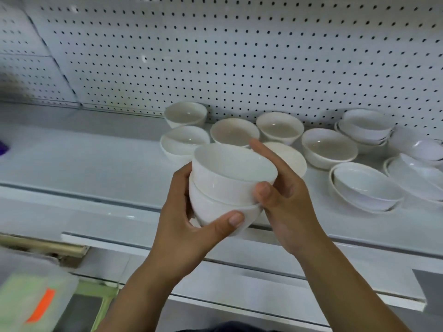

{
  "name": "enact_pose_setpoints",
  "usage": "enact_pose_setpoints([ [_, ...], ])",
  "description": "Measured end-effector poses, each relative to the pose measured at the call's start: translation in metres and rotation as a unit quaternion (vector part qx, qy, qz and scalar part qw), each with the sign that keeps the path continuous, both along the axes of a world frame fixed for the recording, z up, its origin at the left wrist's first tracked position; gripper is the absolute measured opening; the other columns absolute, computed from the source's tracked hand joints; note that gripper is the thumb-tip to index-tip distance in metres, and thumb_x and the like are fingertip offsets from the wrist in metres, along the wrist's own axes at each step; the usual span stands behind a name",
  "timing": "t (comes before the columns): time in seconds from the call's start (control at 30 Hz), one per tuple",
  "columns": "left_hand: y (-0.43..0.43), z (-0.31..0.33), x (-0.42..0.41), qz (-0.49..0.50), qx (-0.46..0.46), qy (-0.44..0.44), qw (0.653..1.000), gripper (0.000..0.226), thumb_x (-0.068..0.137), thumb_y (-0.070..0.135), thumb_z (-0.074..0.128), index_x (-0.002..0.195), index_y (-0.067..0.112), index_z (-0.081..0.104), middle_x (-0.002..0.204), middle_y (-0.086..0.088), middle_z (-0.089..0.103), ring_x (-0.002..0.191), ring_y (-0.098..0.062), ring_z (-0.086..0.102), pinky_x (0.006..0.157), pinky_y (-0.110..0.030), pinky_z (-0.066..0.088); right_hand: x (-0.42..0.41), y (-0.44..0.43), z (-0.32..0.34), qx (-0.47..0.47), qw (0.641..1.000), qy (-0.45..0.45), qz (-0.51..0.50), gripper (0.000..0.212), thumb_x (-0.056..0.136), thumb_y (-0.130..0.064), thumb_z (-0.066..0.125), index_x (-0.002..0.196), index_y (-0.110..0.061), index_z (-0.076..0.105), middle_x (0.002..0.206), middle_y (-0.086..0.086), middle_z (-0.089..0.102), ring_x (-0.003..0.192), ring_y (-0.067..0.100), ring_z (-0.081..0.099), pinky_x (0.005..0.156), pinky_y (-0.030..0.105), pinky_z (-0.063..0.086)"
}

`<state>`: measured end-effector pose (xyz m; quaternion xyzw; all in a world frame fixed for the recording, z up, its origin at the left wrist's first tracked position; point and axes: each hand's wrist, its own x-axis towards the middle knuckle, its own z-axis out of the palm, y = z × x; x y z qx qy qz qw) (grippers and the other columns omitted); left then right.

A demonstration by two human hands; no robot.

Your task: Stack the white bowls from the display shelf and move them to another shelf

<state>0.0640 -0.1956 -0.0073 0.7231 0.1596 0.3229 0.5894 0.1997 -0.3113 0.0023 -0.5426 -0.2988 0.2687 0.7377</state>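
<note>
The left hand (187,226) cups the lower bowl (215,212) from below, thumb pressed on its side. The right hand (282,200) clasps the upper bowl (230,173), which sits nested in the lower one, both held in the air in front of the shelf (96,159). Behind them, more white bowls (329,148) stand on the shelf against the pegboard wall (239,56).

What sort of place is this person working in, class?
Probably a shop's homeware aisle: a white pegboard back panel, a white display shelf and many identical white bowls laid out on it.
</note>
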Motion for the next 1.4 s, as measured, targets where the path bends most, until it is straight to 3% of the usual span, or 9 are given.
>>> enact_pose_setpoints([
  [0.23,0.068,0.006,-0.031,0.041,0.001,-0.019,0.999,0.083,0.06,0.045,0.084,0.133,0.03,0.047,0.122,0.022,0.064,0.113,-0.007,0.065,0.08,-0.02,0.057,-0.003,0.073,0.015,-0.036,0.99,-0.109,0.085,0.097,0.051,-0.064,0.091,0.136,-0.03,0.057,0.135,-0.01,0.066,0.129,0.01,0.059,0.1,0.028,0.05],
  [0.43,0.136,-0.014,-0.047,0.091,-0.001,0.037,0.995,0.084,0.051,0.044,0.093,0.119,0.038,0.043,0.119,0.018,0.064,0.114,-0.01,0.066,0.084,-0.032,0.061,0.021,0.14,0.034,-0.19,0.915,-0.275,0.223,0.085,0.071,-0.033,0.093,0.145,-0.03,0.05,0.141,-0.017,0.061,0.134,0.002,0.053,0.113,0.038,0.047],
  [0.57,0.159,-0.033,-0.045,0.103,-0.009,0.077,0.992,0.089,0.054,0.035,0.097,0.122,0.036,0.04,0.127,0.013,0.058,0.113,-0.004,0.064,0.087,-0.034,0.062,0.032,0.174,0.04,-0.261,0.867,-0.318,0.283,0.078,0.073,-0.017,0.092,0.137,-0.036,0.051,0.13,-0.028,0.063,0.127,-0.011,0.053,0.105,0.019,0.048],
  [0.67,0.17,-0.042,-0.041,0.102,-0.016,0.094,0.99,0.087,0.06,0.024,0.1,0.119,0.037,0.038,0.126,0.015,0.054,0.107,0.007,0.061,0.083,-0.023,0.059,0.037,0.193,0.042,-0.292,0.836,-0.357,0.297,0.076,0.071,-0.014,0.094,0.13,-0.039,0.053,0.119,-0.036,0.064,0.118,-0.018,0.055,0.094,0.006,0.047],
  [0.8,0.181,-0.049,-0.039,0.101,-0.009,0.114,0.988,0.087,0.065,0.022,0.098,0.125,0.032,0.036,0.124,0.017,0.051,0.111,-0.005,0.06,0.076,-0.014,0.056,0.041,0.209,0.038,-0.31,0.822,-0.373,0.297,0.085,0.068,-0.016,0.096,0.138,-0.03,0.051,0.124,-0.029,0.062,0.115,-0.022,0.054,0.092,0.003,0.045],
  [0.93,0.188,-0.052,-0.039,0.098,0.0,0.118,0.988,0.09,0.064,0.025,0.098,0.128,0.029,0.035,0.124,0.02,0.049,0.112,-0.007,0.059,0.077,-0.011,0.055,0.042,0.218,0.035,-0.323,0.804,-0.407,0.288,0.099,0.064,-0.027,0.097,0.149,-0.026,0.046,0.14,-0.021,0.059,0.118,-0.02,0.051,0.103,0.01,0.042],
  [1.13,0.192,-0.055,-0.034,0.102,-0.008,0.128,0.986,0.09,0.066,0.025,0.097,0.129,0.026,0.034,0.126,0.018,0.049,0.114,-0.004,0.057,0.077,-0.009,0.054,0.046,0.219,0.025,-0.313,0.804,-0.433,0.26,0.098,0.066,-0.032,0.096,0.149,-0.028,0.046,0.136,-0.024,0.057,0.113,-0.023,0.049,0.089,-0.001,0.037],
  [1.3,0.186,-0.062,-0.024,0.138,0.002,0.108,0.985,0.093,0.069,0.028,0.095,0.14,0.027,0.036,0.131,0.016,0.051,0.119,-0.007,0.057,0.081,-0.005,0.051,0.051,0.215,0.018,-0.297,0.83,-0.421,0.213,0.076,0.069,-0.034,0.094,0.136,-0.034,0.056,0.129,-0.022,0.063,0.115,-0.012,0.054,0.097,0.013,0.044],
  [1.4,0.171,-0.066,-0.016,0.182,0.006,0.086,0.98,0.096,0.072,0.033,0.093,0.15,0.03,0.036,0.139,0.016,0.051,0.123,-0.004,0.053,0.088,-0.004,0.047,0.054,0.204,0.015,-0.288,0.854,-0.397,0.175,0.081,0.07,-0.042,0.09,0.142,-0.025,0.055,0.132,-0.017,0.063,0.121,-0.002,0.057,0.107,0.027,0.048],
])
